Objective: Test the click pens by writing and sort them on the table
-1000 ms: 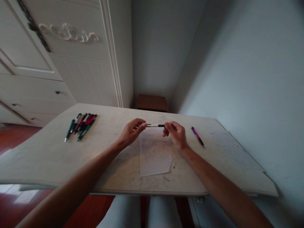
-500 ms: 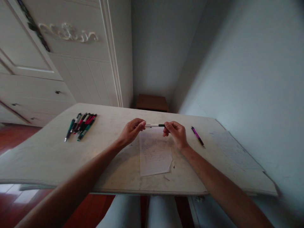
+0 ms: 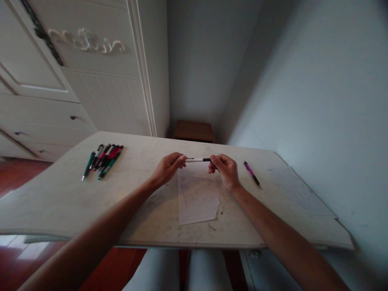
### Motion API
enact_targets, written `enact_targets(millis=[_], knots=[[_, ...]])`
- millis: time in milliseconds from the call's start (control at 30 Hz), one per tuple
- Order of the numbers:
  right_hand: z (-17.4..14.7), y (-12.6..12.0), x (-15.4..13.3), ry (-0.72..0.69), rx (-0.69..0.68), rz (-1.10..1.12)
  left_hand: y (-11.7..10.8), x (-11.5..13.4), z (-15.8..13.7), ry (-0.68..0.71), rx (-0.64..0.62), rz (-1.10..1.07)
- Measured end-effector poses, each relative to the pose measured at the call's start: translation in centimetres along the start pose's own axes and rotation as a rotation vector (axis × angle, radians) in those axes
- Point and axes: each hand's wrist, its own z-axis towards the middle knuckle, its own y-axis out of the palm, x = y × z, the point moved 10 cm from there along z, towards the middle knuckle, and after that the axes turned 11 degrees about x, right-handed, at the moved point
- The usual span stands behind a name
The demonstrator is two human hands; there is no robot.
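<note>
While the left hand (image 3: 167, 168) pinches one end and the right hand (image 3: 225, 170) pinches the other, a slim pen (image 3: 197, 160) hangs level between them, white barrel with a dark section at the right end, just above the far edge of a scribbled paper sheet (image 3: 197, 198). Outward on the pale table (image 3: 60, 198): purple pen (image 3: 252, 173) right of the hands, bundle of pens (image 3: 103, 161) well apart at left, second sheet (image 3: 298, 192) far right.

bare table (image 3: 60, 198) left of paper (image 3: 197, 198), pen cluster (image 3: 103, 161) far-left, purple pen (image 3: 251, 173) probably clear right
</note>
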Motion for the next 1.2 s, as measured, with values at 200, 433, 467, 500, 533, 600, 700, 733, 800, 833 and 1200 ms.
enact_targets(millis=[200,433,467,500,533,600,700,733,800,833,1200], knots=[[0.1,-0.2,0.1,0.002,0.019,0.004,-0.1,0.5,0.0,0.057,-0.007,-0.023],[0.2,-0.3,0.3,0.01,0.036,-0.014,0.0,0.1,-0.1,-0.001,0.004,-0.025],[0.2,-0.3,0.3,0.009,0.032,-0.008,0.3,-0.2,-0.1,-0.013,-0.025,-0.011],[0.2,-0.3,0.3,0.005,0.027,-0.003,0.5,-0.4,-0.1,-0.023,-0.052,-0.006],[0.2,-0.2,0.3,0.002,0.024,0.0,0.7,-0.6,-0.1,-0.028,-0.067,-0.008],[0.2,-0.2,0.3,-0.001,0.025,-0.004,0.5,-0.8,0.0,-0.027,-0.048,-0.021],[0.2,-0.3,0.2,-0.01,0.03,-0.022,-0.3,-0.6,0.2,0.008,0.04,-0.04],[0.2,-0.3,0.1,-0.015,0.03,-0.023,-0.5,-0.6,0.2,0.015,0.056,-0.047],[0.2,-0.3,0.0,-0.019,0.031,-0.021,-0.6,-0.5,0.1,0.005,0.066,-0.077],[0.2,-0.3,0.0,-0.017,0.034,-0.018,-0.4,-0.5,0.1,-0.01,0.054,-0.093],[0.1,-0.2,0.0,0.011,0.031,-0.032,0.0,-0.5,0.1,0.006,0.01,-0.043]])
